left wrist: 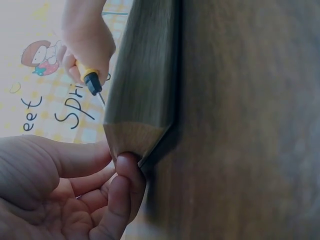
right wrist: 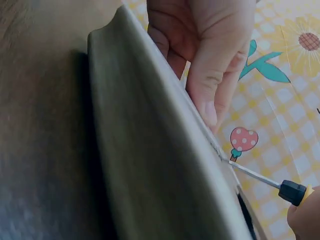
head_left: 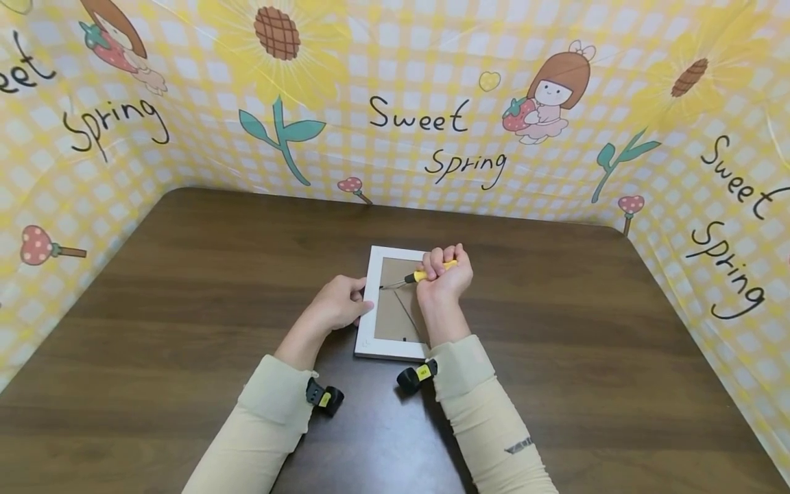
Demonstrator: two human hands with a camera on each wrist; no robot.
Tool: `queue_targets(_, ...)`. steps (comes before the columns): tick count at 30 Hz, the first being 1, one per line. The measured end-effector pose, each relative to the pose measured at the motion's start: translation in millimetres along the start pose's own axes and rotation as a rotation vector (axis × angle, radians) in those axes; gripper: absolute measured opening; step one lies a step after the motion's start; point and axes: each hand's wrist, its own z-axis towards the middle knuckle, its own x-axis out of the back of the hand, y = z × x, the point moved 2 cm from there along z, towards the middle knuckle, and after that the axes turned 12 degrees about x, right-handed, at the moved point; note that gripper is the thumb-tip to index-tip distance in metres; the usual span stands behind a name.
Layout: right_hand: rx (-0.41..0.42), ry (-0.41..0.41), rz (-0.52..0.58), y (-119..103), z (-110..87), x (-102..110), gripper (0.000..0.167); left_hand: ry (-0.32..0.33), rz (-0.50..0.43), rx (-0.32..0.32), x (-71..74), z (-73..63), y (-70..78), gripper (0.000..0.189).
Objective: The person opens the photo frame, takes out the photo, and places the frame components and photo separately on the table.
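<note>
A white picture frame (head_left: 365, 319) lies back side up on the table, its brown backing board (head_left: 389, 319) showing. My left hand (head_left: 336, 302) holds the frame's left side, thumb on top and fingers at its outer edge. In my right hand (head_left: 446, 274) is a screwdriver (head_left: 416, 276) with a yellow and black handle, gripped in curled fingers. The shaft slants left, its tip at a small dark tab (head_left: 381, 287) on the inner left edge. Another dark tab (head_left: 404, 339) sits at the near edge. My right wrist hides the frame's right side.
The brown wooden table (head_left: 185, 329) spreads around the frame. A yellow checked cloth (head_left: 345, 158) with printed flowers and words stands along its back and sides. Black cameras are strapped at both wrists, the right one (head_left: 410, 381) close to the frame's near edge.
</note>
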Motion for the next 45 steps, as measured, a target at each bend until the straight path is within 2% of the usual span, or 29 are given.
queue_targets(6, 0.045, -0.112, -0.059, 4, -10.5, -19, 0.050, 0.017, -0.005, -0.014, 2.3, -0.1, 1.1, 0.055)
queue_targets(11, 0.110, -0.213, -0.183, 9, -21.3, -32, 0.049, 0.000, -0.014, -0.025, -0.3, 1.1, 1.2, 0.054)
queue_targets(18, 0.151, -0.297, -0.304, 16, -27.5, -43, 0.047, 0.003, -0.008, 0.007, -0.8, 0.9, 1.0, 0.056)
queue_targets(26, 0.211, -0.392, -0.386, 30, -36.8, -55, 0.047, -0.014, -0.008, -0.057, 2.7, -0.5, -0.1, 0.053)
queue_targets(30, 0.234, -0.384, -0.384, 31, -36.5, -56, 0.047, -0.021, -0.016, -0.040, 3.0, -1.3, -0.3, 0.053)
queue_targets(34, 0.204, -0.344, -0.355, 25, -26.3, -53, 0.047, -0.018, -0.039, -0.025, 1.1, 0.3, -1.9, 0.053)
queue_targets(40, 0.052, -0.239, -0.322, 11, -7.5, -43, 0.046, -0.036, -0.090, -0.002, -2.3, 1.4, -5.7, 0.055)
queue_targets(45, -0.070, -0.143, -0.273, 3, 1.3, -35, 0.045, -0.019, -0.078, 0.013, -0.2, -0.6, -6.7, 0.056)
